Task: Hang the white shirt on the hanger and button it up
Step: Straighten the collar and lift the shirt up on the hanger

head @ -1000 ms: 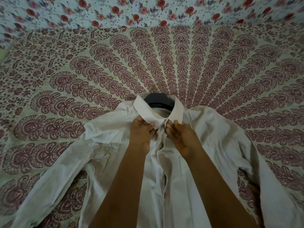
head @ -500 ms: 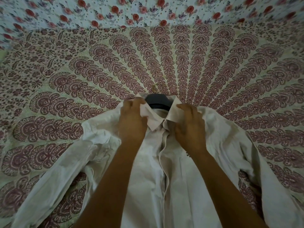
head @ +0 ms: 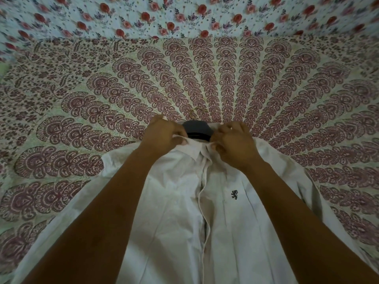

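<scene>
The white shirt (head: 231, 218) lies front up on the patterned bedspread, with a small dark emblem on its chest. A dark hanger (head: 195, 130) sits inside the neck opening, and its gold hook (head: 196, 110) pokes out beyond the collar. My left hand (head: 164, 133) grips the left side of the collar. My right hand (head: 235, 144) grips the right side of the collar. The front placket lies closed down the middle; I cannot tell which buttons are fastened. Both forearms cover parts of the shirt front.
A bedspread (head: 102, 99) with a maroon fan pattern covers the whole surface. A floral cloth with red roses (head: 184, 15) runs along the far edge. The shirt's sleeves spread out toward the lower left and right corners.
Both hands went from the top button area up and outward to the two sides of the collar. The collar has been pulled wider around the hanger.
</scene>
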A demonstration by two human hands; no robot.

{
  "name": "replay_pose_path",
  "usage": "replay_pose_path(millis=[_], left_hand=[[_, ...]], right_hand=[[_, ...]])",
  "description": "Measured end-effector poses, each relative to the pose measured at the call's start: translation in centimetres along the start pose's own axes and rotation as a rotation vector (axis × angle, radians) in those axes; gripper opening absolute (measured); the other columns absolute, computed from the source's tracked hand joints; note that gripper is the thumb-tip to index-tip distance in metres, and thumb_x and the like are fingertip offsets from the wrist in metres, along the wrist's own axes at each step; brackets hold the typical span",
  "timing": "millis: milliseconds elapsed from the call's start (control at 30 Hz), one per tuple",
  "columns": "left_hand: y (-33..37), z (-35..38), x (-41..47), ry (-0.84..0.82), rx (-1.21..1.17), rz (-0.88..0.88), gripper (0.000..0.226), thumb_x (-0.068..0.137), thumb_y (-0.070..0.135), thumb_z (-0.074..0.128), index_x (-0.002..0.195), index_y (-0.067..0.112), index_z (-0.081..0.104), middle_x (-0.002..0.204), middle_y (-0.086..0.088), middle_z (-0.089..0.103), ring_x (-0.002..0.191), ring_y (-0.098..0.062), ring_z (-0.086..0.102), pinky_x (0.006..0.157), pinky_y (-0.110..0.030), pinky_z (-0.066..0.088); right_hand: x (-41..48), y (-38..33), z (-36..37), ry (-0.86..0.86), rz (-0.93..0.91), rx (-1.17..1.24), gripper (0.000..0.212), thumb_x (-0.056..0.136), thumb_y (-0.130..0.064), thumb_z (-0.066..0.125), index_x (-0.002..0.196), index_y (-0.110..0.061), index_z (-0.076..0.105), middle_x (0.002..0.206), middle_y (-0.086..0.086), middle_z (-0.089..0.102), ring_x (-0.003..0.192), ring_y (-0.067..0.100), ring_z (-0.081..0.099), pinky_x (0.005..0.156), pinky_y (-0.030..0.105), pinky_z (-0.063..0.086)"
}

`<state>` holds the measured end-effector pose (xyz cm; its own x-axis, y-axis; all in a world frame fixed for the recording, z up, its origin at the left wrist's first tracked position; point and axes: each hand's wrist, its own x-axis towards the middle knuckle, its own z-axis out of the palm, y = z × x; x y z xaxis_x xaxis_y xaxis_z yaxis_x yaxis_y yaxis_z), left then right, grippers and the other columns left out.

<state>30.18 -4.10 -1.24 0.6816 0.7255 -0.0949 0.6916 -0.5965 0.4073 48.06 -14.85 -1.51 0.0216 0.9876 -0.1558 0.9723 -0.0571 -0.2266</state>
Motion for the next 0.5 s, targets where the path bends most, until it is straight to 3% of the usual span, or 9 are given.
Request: replay_pose_path(millis=[67,133,233,333,400,500], left_hand=[[-0.7,0.2,0.0,0.097,-0.045,-0.038,0.012,0.080,0.034,0.068,0.087,0.025,0.073,0.086,0.005,0.073,0.085,-0.021,0.062,0.108,-0.042,0.029],[-0.6,0.3,0.0,0.084,0.002,-0.032,0.013,0.083,0.030,0.066,0.093,0.024,0.072,0.093,0.005,0.072,0.086,-0.016,0.060,0.113,-0.041,0.020],[-1.0,0.2,0.1,-0.006,0.066,-0.008,0.024,0.086,0.030,0.063,0.110,0.027,0.067,0.118,0.005,0.065,0.120,-0.015,0.050,0.114,-0.039,0.001],[-2.3,-0.2,0.4,-0.074,0.063,-0.016,0.033,0.089,0.015,0.057,0.119,0.026,0.062,0.131,0.003,0.057,0.132,-0.016,0.040,0.116,-0.039,0.002],[-2.9,-0.5,0.8,-0.078,0.079,0.000,0.039,0.087,0.003,0.052,0.121,0.021,0.062,0.133,-0.003,0.057,0.129,-0.021,0.045,0.114,-0.038,0.016],[-3.1,-1.2,1.2,-0.062,0.153,-0.023,0.034,0.087,0.005,0.051,0.113,0.019,0.067,0.118,-0.010,0.066,0.111,-0.028,0.058,0.104,-0.037,0.037]], right_hand=[[-0.1,0.1,-0.1,0.061,0.058,0.011,0.029,0.090,-0.023,0.046,0.115,-0.018,0.060,0.123,0.004,0.057,0.126,0.028,0.034,0.107,0.039,0.017],[0.0,0.1,-0.1,0.047,0.056,0.010,0.031,0.089,-0.026,0.042,0.112,-0.016,0.062,0.121,0.005,0.058,0.125,0.029,0.034,0.107,0.038,0.018],[-0.2,-0.4,0.0,0.015,0.019,0.096,0.058,0.072,-0.045,0.028,0.110,-0.020,0.064,0.121,0.003,0.060,0.129,0.028,0.032,0.109,0.038,0.014],[0.6,-1.3,0.5,0.012,0.002,0.199,0.075,0.066,-0.061,0.016,0.106,-0.024,0.067,0.115,0.000,0.065,0.130,0.026,0.033,0.110,0.038,0.017],[1.7,-2.1,0.8,-0.019,0.014,0.197,0.061,0.078,-0.061,0.027,0.100,-0.023,0.070,0.106,0.003,0.068,0.125,0.026,0.037,0.107,0.036,0.021],[2.5,-2.7,1.2,0.022,0.125,0.224,0.028,0.089,-0.039,0.053,0.098,-0.019,0.071,0.101,0.008,0.068,0.119,0.026,0.042,0.098,0.030,0.030]])
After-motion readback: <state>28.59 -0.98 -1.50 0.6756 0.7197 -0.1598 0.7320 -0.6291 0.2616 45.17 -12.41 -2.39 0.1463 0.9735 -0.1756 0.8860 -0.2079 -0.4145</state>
